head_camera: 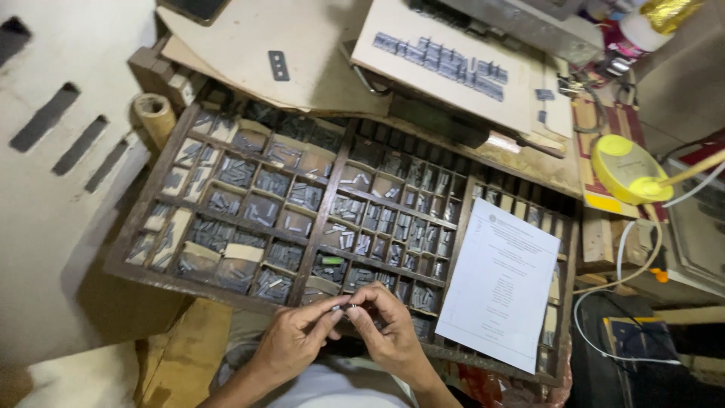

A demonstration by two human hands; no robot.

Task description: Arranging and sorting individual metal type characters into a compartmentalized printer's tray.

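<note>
Down at the near edge of the case, the left hand (291, 341) and right hand (389, 332) meet fingertip to fingertip, both pinching tight on a small piece of metal type (341, 307) between them, with barely any gap. Right behind sits the wooden type case (226, 291), its many compartments full of grey sorts. A printed paper sheet (500, 291) lies over its right side. Farther back there's a board with set type (445, 60) and a yellow lamp (627, 168).
</note>
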